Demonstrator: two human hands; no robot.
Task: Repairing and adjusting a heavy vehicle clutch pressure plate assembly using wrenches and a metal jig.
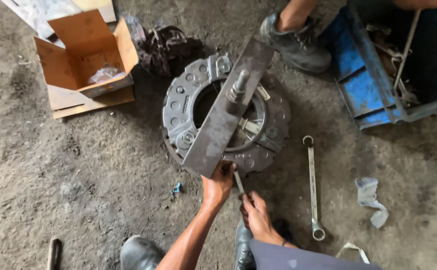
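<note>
From the head view, the clutch cover [226, 117] lies flat on the dirt floor [78, 190], a steel bar [223, 115] laid across it with a bolt [238, 86] standing through. My left hand [218, 182] grips the bar's near end; my right hand [256, 215] pinches a thin tool [239, 182] just beside it. A spanner [312, 187] lies right of the cover, an open carton [86, 55] to its left.

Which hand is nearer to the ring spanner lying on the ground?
Right. The right hand sits just left of the ring spanner; the left hand is farther away, at the flat steel bar.
</note>
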